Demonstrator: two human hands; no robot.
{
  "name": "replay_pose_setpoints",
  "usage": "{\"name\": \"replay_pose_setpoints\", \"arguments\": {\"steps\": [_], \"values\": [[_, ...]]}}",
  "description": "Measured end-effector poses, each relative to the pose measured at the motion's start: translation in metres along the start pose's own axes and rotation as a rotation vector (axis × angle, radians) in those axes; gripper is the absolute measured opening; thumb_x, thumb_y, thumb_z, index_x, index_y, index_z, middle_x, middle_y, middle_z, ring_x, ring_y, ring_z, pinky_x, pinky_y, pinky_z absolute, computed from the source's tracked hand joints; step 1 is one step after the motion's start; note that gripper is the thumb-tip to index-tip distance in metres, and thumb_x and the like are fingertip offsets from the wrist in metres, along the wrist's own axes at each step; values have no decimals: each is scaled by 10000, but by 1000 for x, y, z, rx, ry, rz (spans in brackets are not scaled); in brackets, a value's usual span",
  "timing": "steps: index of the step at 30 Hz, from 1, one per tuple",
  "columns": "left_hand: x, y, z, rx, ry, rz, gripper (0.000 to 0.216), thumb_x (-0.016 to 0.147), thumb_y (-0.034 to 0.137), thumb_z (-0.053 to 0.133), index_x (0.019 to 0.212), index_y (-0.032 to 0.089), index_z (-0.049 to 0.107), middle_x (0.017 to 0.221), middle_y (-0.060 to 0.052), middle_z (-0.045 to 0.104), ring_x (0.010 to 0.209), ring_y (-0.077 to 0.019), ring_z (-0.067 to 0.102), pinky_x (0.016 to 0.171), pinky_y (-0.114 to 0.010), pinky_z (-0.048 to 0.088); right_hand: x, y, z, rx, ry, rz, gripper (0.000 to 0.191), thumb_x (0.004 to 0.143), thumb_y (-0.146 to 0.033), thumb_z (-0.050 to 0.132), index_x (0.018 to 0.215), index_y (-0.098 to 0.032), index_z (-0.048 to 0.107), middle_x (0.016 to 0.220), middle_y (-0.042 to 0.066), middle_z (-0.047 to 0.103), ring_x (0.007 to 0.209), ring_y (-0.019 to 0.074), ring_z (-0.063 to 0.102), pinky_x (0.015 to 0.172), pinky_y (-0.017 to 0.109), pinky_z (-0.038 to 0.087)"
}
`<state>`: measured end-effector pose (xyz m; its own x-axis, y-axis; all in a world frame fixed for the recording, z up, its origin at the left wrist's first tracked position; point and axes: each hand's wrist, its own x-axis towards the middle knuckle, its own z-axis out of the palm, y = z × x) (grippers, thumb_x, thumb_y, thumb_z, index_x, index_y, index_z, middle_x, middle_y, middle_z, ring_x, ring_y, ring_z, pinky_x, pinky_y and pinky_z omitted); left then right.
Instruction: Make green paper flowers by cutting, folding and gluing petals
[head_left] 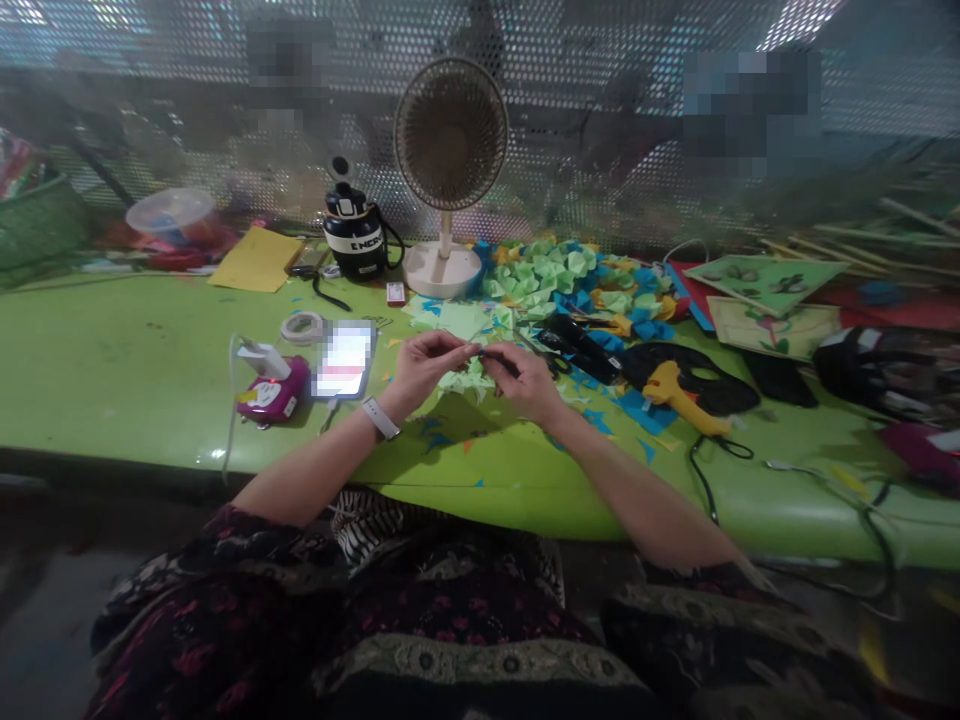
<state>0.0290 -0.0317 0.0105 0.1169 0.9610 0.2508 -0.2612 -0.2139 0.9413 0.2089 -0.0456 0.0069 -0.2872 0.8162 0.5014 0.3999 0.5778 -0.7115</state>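
Small dark piece (pixel 484 351), mostly hidden, kind unclear, fingers (pixel 462 354) of left hand (pixel 424 368) and right hand (pixel 529 383) pinching it

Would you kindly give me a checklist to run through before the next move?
1. Bare left hand and bare right hand close together: ok.
2. Grip on anything between them: cannot tell, detail too small.
3. Glossy green tabletop free of blue paper scraps: not ok, several lie scattered.
4. Pale green crumpled paper pieces nearby: ok, heaped beyond the right hand.
5. Yellow plastic glue gun clear of both hands: ok, lies apart.
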Motion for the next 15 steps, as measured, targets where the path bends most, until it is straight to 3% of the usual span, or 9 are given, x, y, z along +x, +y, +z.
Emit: {"name": "replay_pose_setpoints", "arguments": {"steps": [10,15], "values": [[1,-1,0,-41,-41,-42,381,587,473,884,787,175,757,755,-32,748,561,-83,631,577,-233,565,2,3,-2,43,-31,17,346,938,-540,526,959,-220,656,755,21,620,653,153,580,604,299,478],[0,2,0,-35,-31,-11,364,590,474,885,691,167,716,632,-3,698,516,-73,600,536,-215,526,0,5,-1,75,-26,38,314,908,-502,593,985,-205,656,818,30,649,636,141,578,599,298,498]]}}
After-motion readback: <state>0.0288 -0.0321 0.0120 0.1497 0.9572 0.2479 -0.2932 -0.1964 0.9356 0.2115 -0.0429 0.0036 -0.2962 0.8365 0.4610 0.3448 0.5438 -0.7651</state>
